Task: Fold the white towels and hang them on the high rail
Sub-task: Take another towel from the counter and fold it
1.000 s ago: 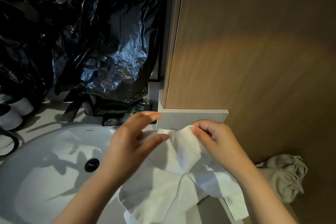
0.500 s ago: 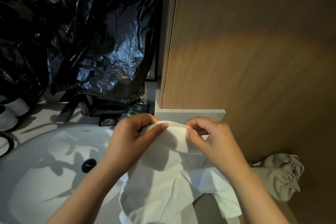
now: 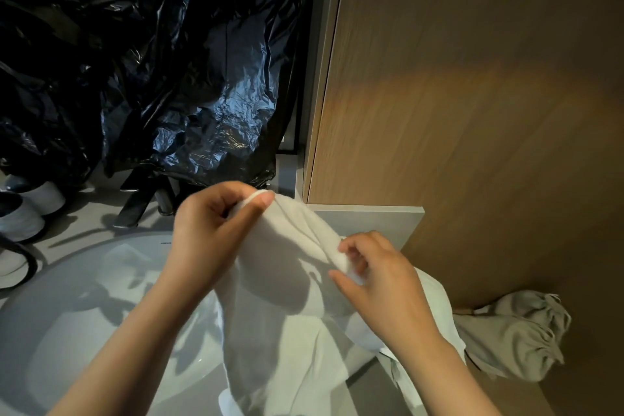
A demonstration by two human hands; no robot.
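A white towel (image 3: 290, 321) hangs bunched between both hands over the right side of the basin. My left hand (image 3: 209, 233) pinches its top edge between thumb and fingers, raised near the counter's back. My right hand (image 3: 381, 284) grips the same edge lower and to the right, fingers curled round a fold. The towel's lower part drops out of view at the bottom edge. No rail is in view.
A white basin (image 3: 84, 321) fills the lower left, with a dark tap (image 3: 135, 203) behind it. Black plastic sheeting (image 3: 152, 61) covers the back. A wooden panel (image 3: 472, 94) rises on the right. A grey cloth bag (image 3: 516, 338) lies at lower right. White cups (image 3: 30, 206) stand at far left.
My left hand took hold of the towel's edge and lifted it up and left. My right hand slid down and right along the edge, spreading it.
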